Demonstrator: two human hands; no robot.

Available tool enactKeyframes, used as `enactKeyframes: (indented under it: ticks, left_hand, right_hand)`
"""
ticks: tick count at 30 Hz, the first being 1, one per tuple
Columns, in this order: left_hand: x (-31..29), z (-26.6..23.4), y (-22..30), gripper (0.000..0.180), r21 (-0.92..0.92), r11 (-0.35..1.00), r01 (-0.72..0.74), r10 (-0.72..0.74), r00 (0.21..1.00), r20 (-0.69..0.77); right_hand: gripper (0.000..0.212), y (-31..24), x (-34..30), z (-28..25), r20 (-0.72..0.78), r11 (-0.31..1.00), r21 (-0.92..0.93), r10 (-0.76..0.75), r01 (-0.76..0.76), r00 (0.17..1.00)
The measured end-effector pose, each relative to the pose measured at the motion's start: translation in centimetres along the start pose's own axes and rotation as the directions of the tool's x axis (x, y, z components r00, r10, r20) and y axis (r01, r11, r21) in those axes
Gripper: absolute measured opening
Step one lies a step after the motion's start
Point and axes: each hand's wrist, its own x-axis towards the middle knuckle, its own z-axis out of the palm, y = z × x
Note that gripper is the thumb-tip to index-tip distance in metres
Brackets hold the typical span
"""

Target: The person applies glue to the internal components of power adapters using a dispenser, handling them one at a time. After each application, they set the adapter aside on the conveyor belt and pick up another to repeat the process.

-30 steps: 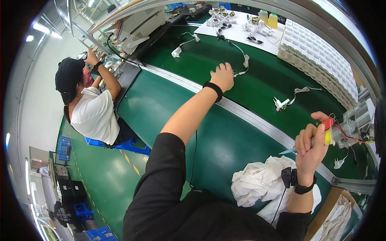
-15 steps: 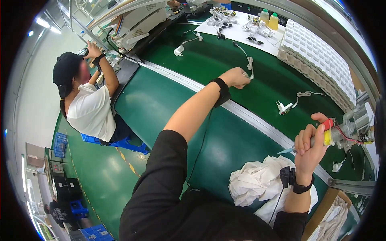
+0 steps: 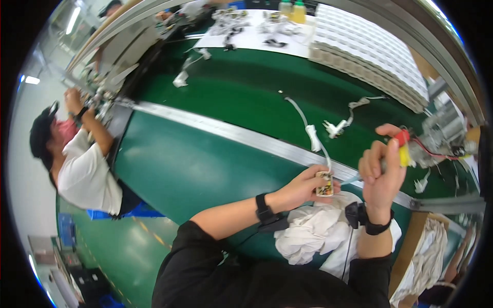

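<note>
My left hand (image 3: 307,186) grips a small white charger casing (image 3: 318,192) with its circuit board exposed. A white cord runs up from it to a tied bundle (image 3: 311,137) on the green belt. My right hand (image 3: 381,172) is closed around a hand tool with a tapered pale-blue tip (image 3: 351,179). The tip points left at the charger, very close to its right side; I cannot tell whether they touch. A red part (image 3: 401,137) and a yellow band (image 3: 404,156) show beside my right fingers, with wires running off to the right.
White cloth (image 3: 308,231) lies below my hands. More corded chargers (image 3: 335,128) are on the belt (image 3: 231,92). Stacked white trays (image 3: 364,56) and two bottles (image 3: 298,12) stand at the back. A cardboard box (image 3: 408,256) is at right; a person (image 3: 84,164) sits at left.
My left hand has come back from the belt toward me, bringing a charger and its trailing cord beside the tool tip. My right hand keeps its grip on the tool. The whole view has shifted.
</note>
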Motion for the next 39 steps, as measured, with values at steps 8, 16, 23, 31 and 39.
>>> enactKeyframes:
  ticks: [8,16,23,31,39]
  left_hand:
    - [-0.8,0.1,-1.8,0.035,0.144,0.99,0.001,-0.019,0.992,0.126]
    - [-0.5,0.0,-1.6,0.035,0.201,0.98,-0.011,-0.016,0.991,0.134]
    - [-0.9,0.9,-1.0,0.037,0.246,0.969,-0.039,0.004,0.99,0.142]
    - [-1.3,1.1,-0.6,0.036,0.256,0.964,-0.07,0.028,0.986,0.165]
    - [-1.7,1.1,-0.2,0.035,0.257,0.964,-0.064,0.017,0.983,0.181]
  right_hand:
    - [0.028,0.9,-1.4,-1.0,-0.001,0.995,-0.088,-0.044,0.043,0.999]
    - [0.026,1.5,-1.2,-1.6,0.008,0.998,-0.064,-0.025,0.026,1.0]
    - [0.024,1.0,-0.7,-1.3,0.025,0.994,-0.105,-0.035,0.037,0.999]
    - [0.025,1.2,-0.8,-1.3,0.029,0.995,-0.094,-0.014,0.017,0.999]
    - [0.026,1.2,-0.9,-0.3,0.008,0.994,-0.11,0.013,-0.012,1.0]
